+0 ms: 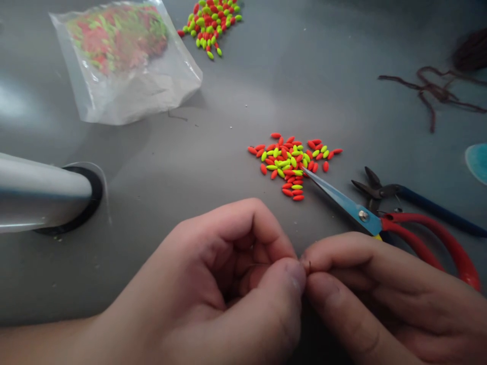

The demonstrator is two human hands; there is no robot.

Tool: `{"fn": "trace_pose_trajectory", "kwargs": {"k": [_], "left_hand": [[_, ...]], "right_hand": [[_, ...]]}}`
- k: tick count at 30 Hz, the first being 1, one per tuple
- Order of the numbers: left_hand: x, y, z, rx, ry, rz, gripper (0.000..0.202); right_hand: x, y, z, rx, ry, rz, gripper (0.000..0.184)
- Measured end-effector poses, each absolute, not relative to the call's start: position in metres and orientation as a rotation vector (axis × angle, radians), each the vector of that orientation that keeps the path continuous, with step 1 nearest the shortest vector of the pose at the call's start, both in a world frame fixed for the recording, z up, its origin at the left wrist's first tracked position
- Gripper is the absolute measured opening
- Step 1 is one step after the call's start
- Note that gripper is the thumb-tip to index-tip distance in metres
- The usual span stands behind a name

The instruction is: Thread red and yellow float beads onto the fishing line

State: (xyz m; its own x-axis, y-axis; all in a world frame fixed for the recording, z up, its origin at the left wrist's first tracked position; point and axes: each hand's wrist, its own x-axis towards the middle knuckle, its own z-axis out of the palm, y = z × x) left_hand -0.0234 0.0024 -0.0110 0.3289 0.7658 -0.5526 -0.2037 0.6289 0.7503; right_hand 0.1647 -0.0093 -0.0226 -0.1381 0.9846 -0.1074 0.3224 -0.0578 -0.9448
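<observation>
My left hand (pixel 213 299) is closed in a pinch, thumb against index finger, with the other fingers curled behind. My right hand (pixel 384 299) pinches too, and the fingertips of both hands meet. Between them shows a tiny, thin dark strand (pixel 309 266); whether it is thread or wire I cannot make out. Just beyond the hands lies a loose pile of small red and yellow-green oval beads (pixel 283 162). Scissors (pixel 365 215) with red handles lie behind my right hand, their tip touching the beads.
Dark-jawed pliers (pixel 395 192) lie beyond the scissors. A clear bag of similar beads (pixel 140 91) and a second bead pile (pixel 209 25) are at the back. A white cylinder (pixel 41 192) lies left, brown yarn (pixel 437 91) right, on the grey table (pixel 198 162).
</observation>
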Motion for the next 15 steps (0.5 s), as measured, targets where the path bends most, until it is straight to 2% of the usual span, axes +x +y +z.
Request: {"fn": "trace_pose_trajectory", "kwargs": {"k": [3,13,15], "left_hand": [[-0.0228,0.0032,-0.0125,0.658,1.076,0.707,0.019],[-0.0258,0.0035,-0.0055,0.551,1.022,0.673,0.018],[-0.0258,0.0028,-0.0072,0.536,1.005,0.663,0.019]], "right_hand": [[0.1655,-0.0074,-0.0212,-1.417,-1.573,1.165,0.012],[0.1681,-0.0086,-0.0252,-1.424,-1.572,1.174,0.013],[0.166,-0.0091,-0.0228,-1.416,-1.571,1.167,0.008]]}}
